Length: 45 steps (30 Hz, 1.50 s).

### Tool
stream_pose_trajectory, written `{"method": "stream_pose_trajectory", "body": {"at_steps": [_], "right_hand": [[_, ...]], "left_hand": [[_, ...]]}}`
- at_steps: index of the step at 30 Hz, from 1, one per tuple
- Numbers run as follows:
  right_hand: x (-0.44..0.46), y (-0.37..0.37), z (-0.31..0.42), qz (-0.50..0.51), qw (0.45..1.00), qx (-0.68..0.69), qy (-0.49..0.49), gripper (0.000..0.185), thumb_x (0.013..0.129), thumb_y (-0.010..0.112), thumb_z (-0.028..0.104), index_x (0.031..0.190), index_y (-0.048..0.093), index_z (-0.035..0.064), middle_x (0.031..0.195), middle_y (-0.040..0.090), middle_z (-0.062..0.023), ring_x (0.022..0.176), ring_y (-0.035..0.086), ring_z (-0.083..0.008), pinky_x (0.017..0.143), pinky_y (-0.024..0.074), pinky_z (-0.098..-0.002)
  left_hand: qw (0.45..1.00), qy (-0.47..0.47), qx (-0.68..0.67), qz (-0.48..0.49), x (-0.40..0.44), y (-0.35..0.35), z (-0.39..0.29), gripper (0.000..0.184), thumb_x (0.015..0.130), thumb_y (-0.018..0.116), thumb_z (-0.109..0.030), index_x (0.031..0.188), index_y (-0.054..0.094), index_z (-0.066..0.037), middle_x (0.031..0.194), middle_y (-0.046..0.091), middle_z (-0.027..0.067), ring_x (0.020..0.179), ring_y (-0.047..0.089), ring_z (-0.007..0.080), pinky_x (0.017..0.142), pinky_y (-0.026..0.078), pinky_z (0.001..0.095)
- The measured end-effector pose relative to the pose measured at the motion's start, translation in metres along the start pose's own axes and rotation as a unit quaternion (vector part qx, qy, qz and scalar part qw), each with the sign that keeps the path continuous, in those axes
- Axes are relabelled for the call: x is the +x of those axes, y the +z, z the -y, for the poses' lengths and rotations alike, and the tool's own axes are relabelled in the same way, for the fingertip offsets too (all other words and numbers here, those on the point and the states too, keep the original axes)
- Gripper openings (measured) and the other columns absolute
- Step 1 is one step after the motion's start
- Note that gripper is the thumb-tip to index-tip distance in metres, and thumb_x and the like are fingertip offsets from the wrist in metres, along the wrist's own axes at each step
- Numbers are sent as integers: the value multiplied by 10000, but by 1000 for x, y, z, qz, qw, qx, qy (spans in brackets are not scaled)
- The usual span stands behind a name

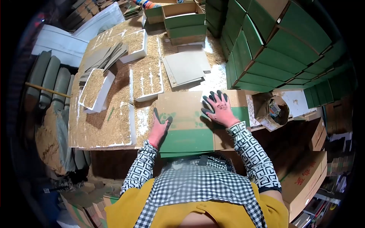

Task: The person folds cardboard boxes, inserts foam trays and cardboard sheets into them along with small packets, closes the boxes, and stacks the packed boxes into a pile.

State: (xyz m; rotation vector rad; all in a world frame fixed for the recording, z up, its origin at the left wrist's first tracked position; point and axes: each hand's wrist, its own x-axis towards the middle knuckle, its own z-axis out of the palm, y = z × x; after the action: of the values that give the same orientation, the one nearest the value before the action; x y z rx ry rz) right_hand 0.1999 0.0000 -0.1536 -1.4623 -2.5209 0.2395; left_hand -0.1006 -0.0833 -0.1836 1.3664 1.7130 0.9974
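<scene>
A flattened cardboard box (186, 138), brown with a green band and green printed marks, lies on the table in front of me. My right hand (220, 111), in a pink glove with dark fingertips, presses flat on its upper right part, fingers spread. At the left edge of the cardboard is my left hand (159, 128), gloved the same way. Its thumb and forefinger are stretched apart, and the other fingers are mostly hidden. Just beyond the cardboard lie grey cardboard sheets (186, 66).
Green and brown boxes (262, 57) are stacked high at the right. White foam trays of straw-coloured filling (146, 79) cover the left side, with grey dividers (100, 59) on top. An open bag (272, 112) stands at right. More green boxes (184, 22) stand at the back.
</scene>
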Motion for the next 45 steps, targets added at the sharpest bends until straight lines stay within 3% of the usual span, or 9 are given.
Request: {"method": "stream_pose_trajectory", "body": {"at_steps": [9, 14, 19, 29, 32, 36, 39, 42, 45], "right_hand": [[-94, -21, -65, -50, 988, 141, 23, 435, 691, 603, 4, 1114, 583, 102, 1071, 552, -149, 1021, 525, -359, 878, 455, -455], [-160, -65, -203, -219, 922, -91, 305, 468, 776, 634, 165, 1233, 561, 92, 1233, 546, -187, 1128, 511, -388, 948, 423, -454], [-146, -66, -212, -285, 941, 42, 179, 370, 846, 633, 111, 1204, 571, 41, 1278, 529, -190, 1133, 529, -342, 930, 443, -394], [-95, 86, -177, 70, 470, 816, 329, 477, 1005, 407, 391, 1342, 466, 58, 1042, 555, -37, 916, 523, -110, 815, 457, -244], [-77, 72, -79, 14, 583, 762, 283, 491, 1008, 390, 382, 1331, 454, 18, 1240, 546, -102, 1087, 526, -176, 925, 449, -307], [-65, 120, -50, 25, 932, 322, 163, 494, 1008, 393, 315, 1338, 380, -52, 1307, 475, -246, 1176, 468, -372, 987, 386, -376], [-45, 69, -16, -62, 920, 265, 281, 379, 997, 372, 191, 1307, 412, -24, 1268, 465, -304, 1143, 479, -440, 944, 423, -424], [-37, 72, -6, 38, 996, 51, 56, 562, 954, 472, 358, 1379, 354, 10, 1353, 374, -356, 1225, 416, -487, 1029, 369, -465], [-31, 38, 45, 30, 914, 206, 347, 908, 824, 553, 599, 1400, 292, -54, 1391, 335, -344, 1312, 312, -464, 1088, 282, -471]], "left_hand": [[989, -90, -111, 31, -39, -5, -16, 814, 874, 663, -212, 1474, 155, -1, 1433, 361, 175, 1256, 425, 232, 1023, 380, 328], [990, -81, -112, 39, -35, -5, -32, 778, 849, 657, -145, 1451, 195, 27, 1360, 447, 175, 1180, 489, 227, 955, 437, 310], [985, -140, -83, -51, -19, -6, -6, 778, 853, 675, -273, 1401, 265, 97, 1315, 486, 205, 1166, 500, 231, 957, 425, 317], [987, -152, -24, -48, -40, -24, -6, 811, 867, 661, -351, 1438, 233, 35, 1367, 437, 198, 1198, 472, 239, 995, 391, 318], [992, -103, -15, -70, -59, -73, 49, 768, 886, 646, -304, 1430, 230, 44, 1358, 443, 199, 1162, 504, 243, 971, 414, 327], [965, -229, -95, -90, -77, -118, 49, 740, 916, 600, -304, 1436, 218, 58, 1374, 422, 213, 1203, 470, 273, 1012, 377, 341], [976, -153, 113, -104, -69, -128, 43, 711, 952, 511, -366, 1437, 213, 59, 1425, 363, 254, 1278, 399, 355, 1053, 326, 364], [985, -150, 62, -66, -52, -126, 47, 736, 942, 538, -357, 1427, 207, 88, 1458, 306, 262, 1334, 342, 347, 1074, 301, 363], [983, -140, 66, -96, -45, -122, 54, 752, 938, 549, -357, 1428, 198, 91, 1466, 283, 271, 1333, 342, 347, 1081, 295, 371]]}}
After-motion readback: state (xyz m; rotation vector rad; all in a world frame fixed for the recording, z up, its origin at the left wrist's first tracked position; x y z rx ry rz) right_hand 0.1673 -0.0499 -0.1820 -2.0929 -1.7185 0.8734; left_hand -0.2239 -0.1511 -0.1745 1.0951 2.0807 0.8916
